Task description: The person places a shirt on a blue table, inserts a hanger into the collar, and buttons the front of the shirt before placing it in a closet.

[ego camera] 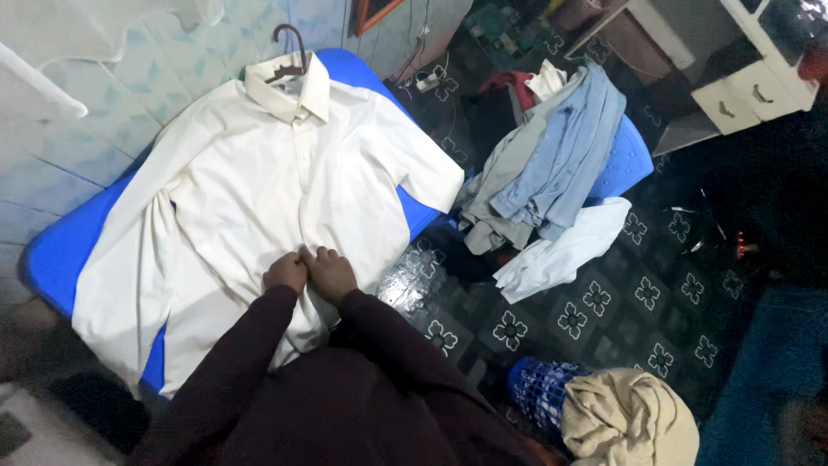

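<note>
A cream short-sleeved shirt (259, 190) lies spread face up on a blue table (60, 250), still on a dark hanger (289, 52) whose hook sticks out past the collar. My left hand (285, 272) and my right hand (329, 273) meet at the shirt's front placket near the lower hem, fingers curled and pinching the cloth. Both of my arms are in dark maroon sleeves.
A pile of pale blue and grey clothes (552, 164) sits on a blue chair (630, 160), with a white garment (561, 250) hanging off it. A blue basket (539, 393) holds a beige cloth (625, 418). White drawers (742, 95) stand at the back right on the patterned dark floor.
</note>
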